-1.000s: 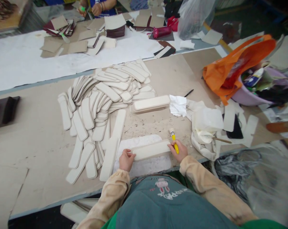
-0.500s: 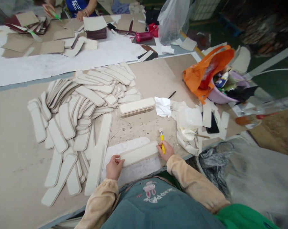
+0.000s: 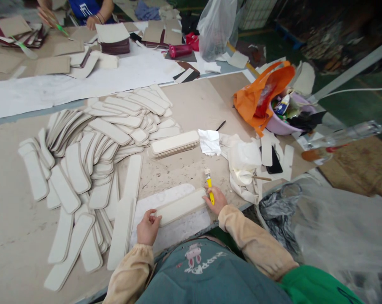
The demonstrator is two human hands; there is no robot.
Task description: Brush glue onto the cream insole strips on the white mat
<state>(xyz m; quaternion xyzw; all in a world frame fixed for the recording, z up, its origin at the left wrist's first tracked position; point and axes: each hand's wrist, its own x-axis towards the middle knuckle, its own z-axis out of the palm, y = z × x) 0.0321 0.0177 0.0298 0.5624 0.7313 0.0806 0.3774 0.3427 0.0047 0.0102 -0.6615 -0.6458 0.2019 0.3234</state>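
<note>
Head view: left hand (image 3: 148, 228) pinches strip (image 3: 181, 206) at its left end, right hand (image 3: 216, 200) steadies the other end w/ brush (image 3: 209, 188) clamped in it, prob. keeping strip flat on mat (image 3: 165, 195) at near edge of surface (image 3: 197, 101)

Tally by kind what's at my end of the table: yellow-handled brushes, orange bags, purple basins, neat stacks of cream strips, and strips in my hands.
Yellow-handled brush, in the right hand: 1
Orange bag: 1
Purple basin: 1
Neat stack of cream strips: 1
Cream strip, its end held by the left hand: 1
Total: 5
</note>
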